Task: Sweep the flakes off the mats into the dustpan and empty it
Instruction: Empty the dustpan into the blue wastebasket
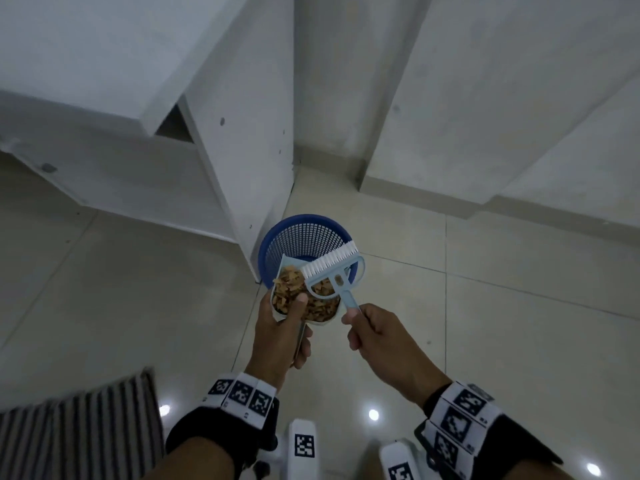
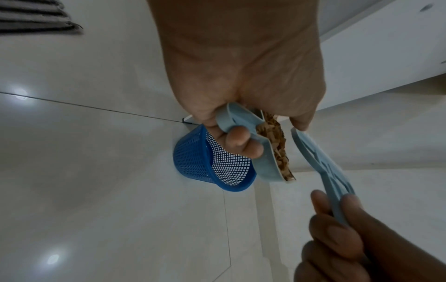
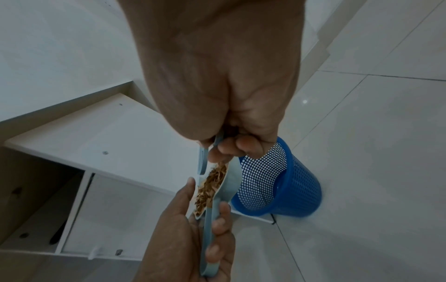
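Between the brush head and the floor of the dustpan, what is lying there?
A heap of brown flakes fills the dustpan under the brush, tilted over the blue basket. The head view shows it.

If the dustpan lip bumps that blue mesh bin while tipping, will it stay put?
Probably not firmly. The blue mesh bin is thin openwork plastic, so likely light and apt to slide on the glossy tile floor. The cabinet side panel close beside it may check it.
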